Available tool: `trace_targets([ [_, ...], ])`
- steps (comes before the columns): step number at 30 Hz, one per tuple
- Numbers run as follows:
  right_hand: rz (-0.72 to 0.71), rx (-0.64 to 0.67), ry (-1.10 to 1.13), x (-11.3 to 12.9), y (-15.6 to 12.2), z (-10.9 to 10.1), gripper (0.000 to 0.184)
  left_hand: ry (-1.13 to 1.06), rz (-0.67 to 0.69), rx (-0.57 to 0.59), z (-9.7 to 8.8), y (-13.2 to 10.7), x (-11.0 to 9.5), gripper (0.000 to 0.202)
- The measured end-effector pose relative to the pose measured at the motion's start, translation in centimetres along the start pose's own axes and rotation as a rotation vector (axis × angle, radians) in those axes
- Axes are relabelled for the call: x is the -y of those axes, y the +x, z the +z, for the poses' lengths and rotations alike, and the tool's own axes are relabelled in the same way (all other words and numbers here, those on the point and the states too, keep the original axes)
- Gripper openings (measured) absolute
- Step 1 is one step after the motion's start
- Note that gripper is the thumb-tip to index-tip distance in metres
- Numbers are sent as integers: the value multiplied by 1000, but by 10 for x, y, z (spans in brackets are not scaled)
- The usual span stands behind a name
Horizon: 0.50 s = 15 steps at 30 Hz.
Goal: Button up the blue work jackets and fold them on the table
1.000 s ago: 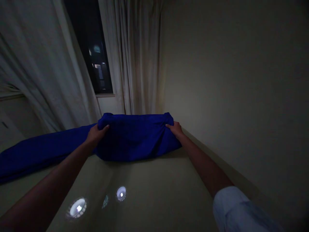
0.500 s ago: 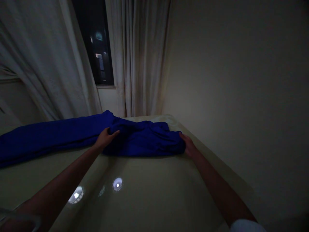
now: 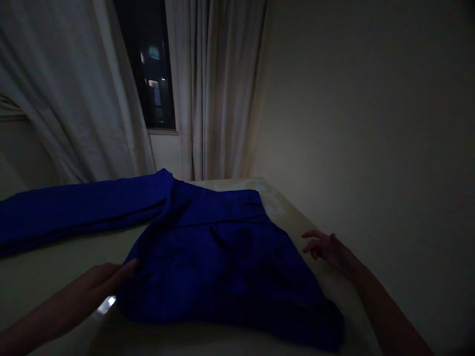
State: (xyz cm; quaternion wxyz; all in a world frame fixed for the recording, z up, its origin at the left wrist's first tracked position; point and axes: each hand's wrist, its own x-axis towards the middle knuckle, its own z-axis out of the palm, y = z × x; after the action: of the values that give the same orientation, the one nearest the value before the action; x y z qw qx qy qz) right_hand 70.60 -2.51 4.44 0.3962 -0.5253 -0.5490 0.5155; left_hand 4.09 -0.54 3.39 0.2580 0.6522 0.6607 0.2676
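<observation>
A dark blue garment (image 3: 222,267) lies spread on the pale, shiny surface. A long narrow part, like a trouser leg or sleeve, runs off to the left, while the wide part fans out toward me. A dark cord-like strip shows near its middle. My left hand (image 3: 107,282) is at the wide part's left edge, with the cloth between thumb and fingers; some fingers are hidden. Off the cloth's right side, my right hand (image 3: 324,247) hovers with nothing in it, fingers loosely bent and apart.
The pale surface (image 3: 285,207) meets a plain wall (image 3: 352,123) on the right. Light curtains (image 3: 222,99) hang behind, around a dark window (image 3: 154,74). Lamp light reflects off the surface at lower left.
The bunched wide part of the garment has opened out toward me. My left hand has moved nearer and left with its edge; my right hand has let go and moved right.
</observation>
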Motion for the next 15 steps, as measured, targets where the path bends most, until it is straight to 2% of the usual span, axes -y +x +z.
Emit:
trace_targets([
  [2, -3, 50, -191, 15, 33, 27, 72, 113, 30, 108, 10, -6, -3, 56],
  [4, -64, 76, -397, 29, 70, 61, 59, 160, 116, 198, 23, -10, -9, 54],
  [7, -235, 41, -615, 44, 114, 113, 39, 139, 342, 335, 46, -22, -13, 46],
  [8, -275, 39, -643, 47, 123, 129, 36, 140, 413, 340, 54, -26, -13, 48],
  [10, -298, 91, -629, 52, 132, 159, 40, 160, 502, 266, 70, -33, -15, 64],
  [12, -264, 213, -609, 55, 130, 181, 57, 202, 514, 159, 84, -33, -21, 77],
  [13, -236, 281, -621, 56, 126, 189, 68, 232, 506, 137, 90, -31, -26, 74],
  [15, -199, 409, -684, 59, 113, 194, 88, 290, 512, 174, 94, -25, -35, 47],
])
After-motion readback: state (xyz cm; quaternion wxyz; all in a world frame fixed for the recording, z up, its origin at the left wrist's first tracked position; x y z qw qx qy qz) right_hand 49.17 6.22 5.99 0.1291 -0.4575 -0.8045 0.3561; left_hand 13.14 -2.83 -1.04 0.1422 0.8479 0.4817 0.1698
